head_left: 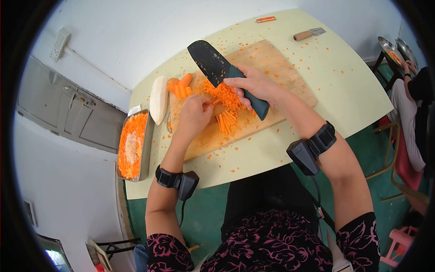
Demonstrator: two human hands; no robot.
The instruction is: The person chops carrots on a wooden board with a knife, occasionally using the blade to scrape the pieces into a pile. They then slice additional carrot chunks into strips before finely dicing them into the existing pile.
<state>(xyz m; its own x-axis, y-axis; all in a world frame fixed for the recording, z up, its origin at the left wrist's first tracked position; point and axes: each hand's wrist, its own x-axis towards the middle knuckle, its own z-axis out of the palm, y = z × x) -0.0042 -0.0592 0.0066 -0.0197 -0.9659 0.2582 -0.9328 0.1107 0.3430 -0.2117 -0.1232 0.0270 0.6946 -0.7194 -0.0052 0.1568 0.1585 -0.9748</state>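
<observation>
My right hand (256, 86) grips the dark green handle of a kitchen knife (209, 62). Its wide black blade points up and left above the wooden cutting board (290, 77), with carrot bits stuck to it. My left hand (195, 112) has its fingers curled at the edge of a heap of chopped carrot (222, 94); whatever they hold is hidden. Just right of that hand lie carrot sticks (226, 121). Carrot pieces (182, 87), some cut and some whole-sided, rest at the board's left end. Beside them is a peeled white radish (158, 99).
A metal tray (147, 149) of chopped carrot with a pale heap on top stands at the table's left edge. A wooden-handled peeler-like tool (309, 34) and a red lighter (265, 19) lie at the back. Another person (410, 104) sits at right near metal bowls.
</observation>
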